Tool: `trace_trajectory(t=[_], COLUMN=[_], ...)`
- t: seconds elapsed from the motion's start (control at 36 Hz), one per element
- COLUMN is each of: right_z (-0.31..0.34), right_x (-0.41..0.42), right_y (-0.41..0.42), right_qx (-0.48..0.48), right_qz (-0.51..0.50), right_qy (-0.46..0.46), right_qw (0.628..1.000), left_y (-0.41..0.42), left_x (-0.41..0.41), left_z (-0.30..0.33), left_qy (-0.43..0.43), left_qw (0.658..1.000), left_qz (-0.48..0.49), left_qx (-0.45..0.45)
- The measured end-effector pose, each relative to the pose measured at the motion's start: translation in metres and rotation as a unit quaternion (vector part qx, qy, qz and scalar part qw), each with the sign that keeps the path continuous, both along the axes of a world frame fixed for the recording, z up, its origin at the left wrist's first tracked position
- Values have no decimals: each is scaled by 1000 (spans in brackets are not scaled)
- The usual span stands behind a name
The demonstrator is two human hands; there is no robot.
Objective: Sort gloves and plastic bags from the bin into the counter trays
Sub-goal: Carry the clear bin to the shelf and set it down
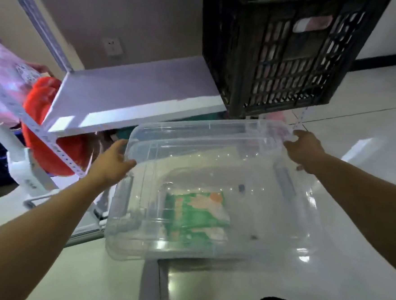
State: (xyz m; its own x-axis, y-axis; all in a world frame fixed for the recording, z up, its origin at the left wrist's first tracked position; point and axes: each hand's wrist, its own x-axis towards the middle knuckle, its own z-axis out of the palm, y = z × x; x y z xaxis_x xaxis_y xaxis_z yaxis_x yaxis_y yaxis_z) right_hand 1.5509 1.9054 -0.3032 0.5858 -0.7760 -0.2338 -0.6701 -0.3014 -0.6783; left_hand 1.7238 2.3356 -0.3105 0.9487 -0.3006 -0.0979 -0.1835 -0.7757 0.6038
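A large clear plastic bin (281, 216) hangs above the pale floor, held at its far rim by both hands. My left hand (112, 160) grips the far left corner of the rim. My right hand (305, 148) grips the far right corner. Inside the bin lies a green and white packet (197, 210) on the bottom, with another flat packet partly under it. The rest of the bin's bottom looks bare.
A black slotted crate (281, 50) stands on a white shelf (135, 91) of a metal rack just behind the bin. An orange-red bundle (44, 120) and pink packaging (5, 73) sit at the left. A white device (22, 165) stands on the floor at the left.
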Motion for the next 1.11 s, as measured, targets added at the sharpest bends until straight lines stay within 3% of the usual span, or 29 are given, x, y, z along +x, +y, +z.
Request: trace_trajectory(t=[0.11,0.25,0.44,0.56,0.58,0.64,0.69,0.78,0.83,0.89,1.0,1.11], right_z=[-20,-46,-49,-41,-38,-33,-34,-43,-53,-63,-82,-88], right_x=[21,29,27,26,27,29,28,26,27,26,15,12], right_y=[5,6,10,49,67,108,154,223,257,276,288,290], right_qx=[-56,-40,-32,-246,-279,-299,-297,-271,-271,-272,-291,-304], right_qz=[24,27,60,127,161,261,366,461,478,478,455,436], right_qy=[30,33,35,121,111,84,64,39,34,45,64,52], right_qw=[998,998,997,953,940,914,879,844,835,834,839,845], left_y=[6,7,17,22,23,25,34,58,75,86,87,74], left_x=[8,-6,-22,-19,-17,-14,-14,-16,-11,-7,-5,-7], left_z=[-19,-38,-57,-63,-63,-62,-62,-58,-56,-54,-42,-27], left_qy=[-22,-17,-52,-46,-25,72,217,431,488,496,483,444], left_qw=[996,998,995,992,995,993,951,845,797,779,805,865], left_qz=[-9,16,-35,3,28,88,157,200,185,185,179,135], left_qx=[90,66,83,116,96,-31,-158,-245,-304,-337,-293,-191])
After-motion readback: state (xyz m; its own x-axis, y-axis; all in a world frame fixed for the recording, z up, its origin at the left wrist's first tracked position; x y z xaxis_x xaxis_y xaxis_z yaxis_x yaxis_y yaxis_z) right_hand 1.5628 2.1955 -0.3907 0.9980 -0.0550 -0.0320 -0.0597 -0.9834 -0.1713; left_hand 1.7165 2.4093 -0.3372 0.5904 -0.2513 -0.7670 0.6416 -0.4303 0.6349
